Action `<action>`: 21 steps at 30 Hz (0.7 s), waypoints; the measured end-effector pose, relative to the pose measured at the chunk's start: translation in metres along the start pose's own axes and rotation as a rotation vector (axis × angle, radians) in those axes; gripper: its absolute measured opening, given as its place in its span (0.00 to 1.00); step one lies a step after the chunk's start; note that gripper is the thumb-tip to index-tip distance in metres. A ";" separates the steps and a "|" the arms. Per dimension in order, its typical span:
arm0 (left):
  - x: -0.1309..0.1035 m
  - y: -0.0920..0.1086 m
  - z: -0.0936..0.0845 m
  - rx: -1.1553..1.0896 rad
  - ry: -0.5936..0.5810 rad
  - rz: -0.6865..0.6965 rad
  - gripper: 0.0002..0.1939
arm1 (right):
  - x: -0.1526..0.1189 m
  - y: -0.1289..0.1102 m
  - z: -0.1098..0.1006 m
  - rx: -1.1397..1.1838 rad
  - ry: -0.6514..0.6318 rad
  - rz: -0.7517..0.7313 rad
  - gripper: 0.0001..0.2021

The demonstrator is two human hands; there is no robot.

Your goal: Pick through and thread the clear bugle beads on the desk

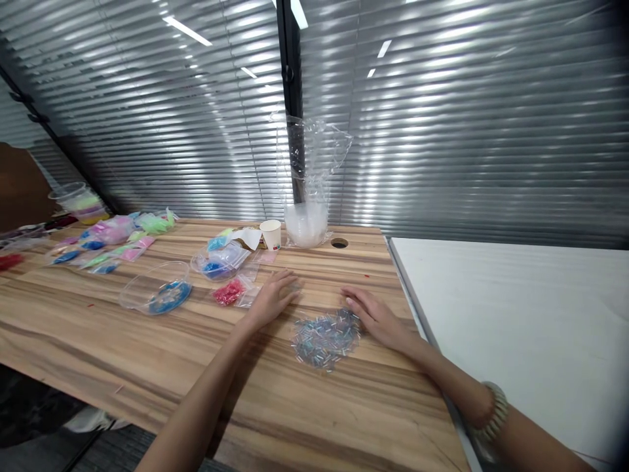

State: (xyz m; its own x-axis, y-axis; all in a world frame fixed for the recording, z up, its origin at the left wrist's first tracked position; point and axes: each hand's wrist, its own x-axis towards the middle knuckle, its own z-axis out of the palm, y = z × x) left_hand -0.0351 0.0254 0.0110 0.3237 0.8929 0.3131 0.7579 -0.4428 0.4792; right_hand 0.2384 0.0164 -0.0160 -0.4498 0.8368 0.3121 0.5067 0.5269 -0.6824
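Observation:
A flat pile of short, clear bluish tube beads [327, 339] lies on the wooden table in front of me. My right hand [373, 316] rests at the pile's upper right edge, fingers stretched out and nothing seen in them. To the upper left of the pile, my left hand [272, 298] hovers over or touches the wood with its fingers extended. Something small and see-through shows by its fingertips; I cannot make out what it is. Just left of that hand are red beads [228, 292] with a clear zip bag [248, 293] beside them.
A round clear tray [128, 298] holds a blue ring of beads [170, 297]. Behind stand a paper cup [270, 235] and plastic-wrapped clear bowls [305, 226]. Several coloured bead bags [118, 231] lie far left. A white table [511, 314] adjoins on the right.

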 end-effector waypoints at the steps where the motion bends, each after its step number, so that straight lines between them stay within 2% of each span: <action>1: 0.000 0.004 -0.002 -0.050 -0.021 0.013 0.18 | 0.000 0.000 0.000 0.001 -0.005 0.003 0.21; 6: -0.002 0.018 -0.014 -0.201 -0.238 -0.004 0.12 | 0.000 -0.001 0.000 -0.002 -0.006 0.003 0.21; 10: -0.004 0.019 -0.019 -0.230 -0.368 -0.056 0.09 | 0.000 0.000 0.000 0.003 -0.010 -0.003 0.21; 13: -0.005 0.017 -0.019 -0.258 -0.410 -0.087 0.06 | 0.000 0.000 0.000 0.011 -0.010 -0.008 0.21; 21: -0.006 0.018 -0.017 -0.287 -0.466 -0.066 0.02 | 0.000 -0.001 0.000 0.010 0.000 -0.001 0.20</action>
State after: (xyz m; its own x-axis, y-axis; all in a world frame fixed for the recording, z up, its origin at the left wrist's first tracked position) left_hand -0.0334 0.0105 0.0313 0.5462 0.8328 -0.0900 0.6216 -0.3309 0.7100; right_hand 0.2385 0.0157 -0.0152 -0.4505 0.8361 0.3130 0.4985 0.5265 -0.6887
